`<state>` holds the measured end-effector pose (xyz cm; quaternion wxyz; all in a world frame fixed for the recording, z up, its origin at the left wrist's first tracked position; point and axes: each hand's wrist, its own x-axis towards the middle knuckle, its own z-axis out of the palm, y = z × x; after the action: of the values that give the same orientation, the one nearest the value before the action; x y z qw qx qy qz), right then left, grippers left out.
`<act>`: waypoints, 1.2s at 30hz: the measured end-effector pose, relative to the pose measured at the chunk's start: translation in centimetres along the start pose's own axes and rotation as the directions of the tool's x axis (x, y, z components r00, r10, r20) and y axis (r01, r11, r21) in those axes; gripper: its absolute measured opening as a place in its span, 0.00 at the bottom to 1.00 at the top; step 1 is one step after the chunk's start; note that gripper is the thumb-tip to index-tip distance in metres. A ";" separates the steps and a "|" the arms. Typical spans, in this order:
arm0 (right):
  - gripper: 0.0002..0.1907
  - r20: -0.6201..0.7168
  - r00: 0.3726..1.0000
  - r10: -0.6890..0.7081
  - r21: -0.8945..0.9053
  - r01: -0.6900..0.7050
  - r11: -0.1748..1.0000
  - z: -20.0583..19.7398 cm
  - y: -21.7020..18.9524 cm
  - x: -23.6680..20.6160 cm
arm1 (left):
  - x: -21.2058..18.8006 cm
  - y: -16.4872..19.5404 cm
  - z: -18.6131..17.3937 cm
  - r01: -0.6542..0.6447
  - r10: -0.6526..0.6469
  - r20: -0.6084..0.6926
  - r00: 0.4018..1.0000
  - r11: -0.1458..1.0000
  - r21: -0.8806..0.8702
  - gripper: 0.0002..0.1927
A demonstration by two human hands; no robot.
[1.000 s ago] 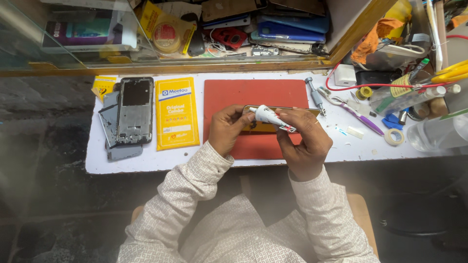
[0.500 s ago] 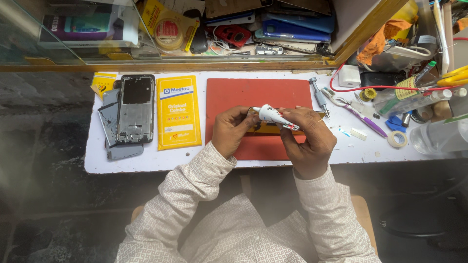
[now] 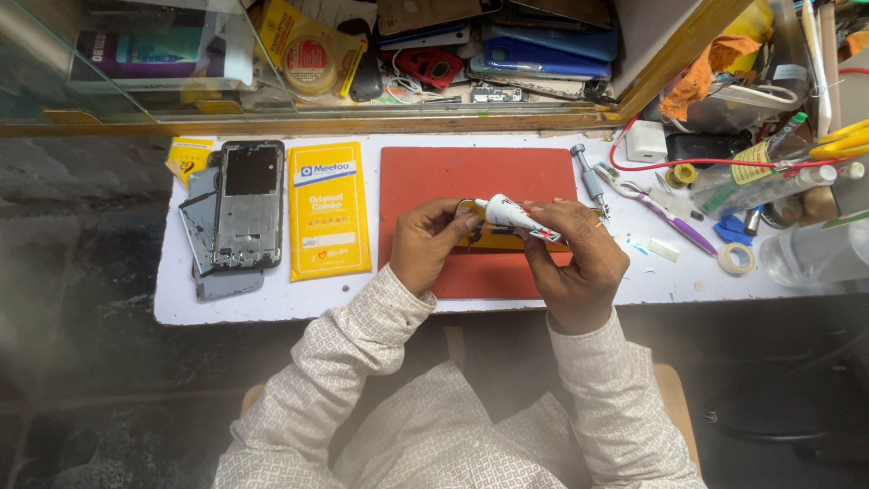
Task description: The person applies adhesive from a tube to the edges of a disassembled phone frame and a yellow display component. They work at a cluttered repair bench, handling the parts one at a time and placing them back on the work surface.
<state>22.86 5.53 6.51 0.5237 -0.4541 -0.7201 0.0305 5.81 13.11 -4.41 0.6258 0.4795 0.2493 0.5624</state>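
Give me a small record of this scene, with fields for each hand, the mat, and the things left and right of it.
left hand: pinches a small part, too hidden to identify
right hand: holds a white tube, nozzle toward the left hand
mat: red, on the white table, under both hands
left of mat: yellow packet, phone frame
right of mat: screwdriver, tape roll, purple tool

on the surface (image 3: 272, 303), a mat (image 3: 425, 172) lies in the middle; a flat packet (image 3: 329, 210) lies just left of it, a phone frame (image 3: 246, 204) farther left, a tape roll (image 3: 736, 259) far right.
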 end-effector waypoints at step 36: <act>0.19 -0.039 0.998 0.049 0.058 -0.047 0.997 -1.0 0.3 -0.5 | -0.1 -0.1 -0.6 -0.013 0.014 -0.028 1.000 0.999 0.033 0.07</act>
<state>23.88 4.89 6.43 0.5500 -0.4565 -0.6973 0.0545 5.28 13.18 -4.77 0.6104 0.4834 0.2642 0.5692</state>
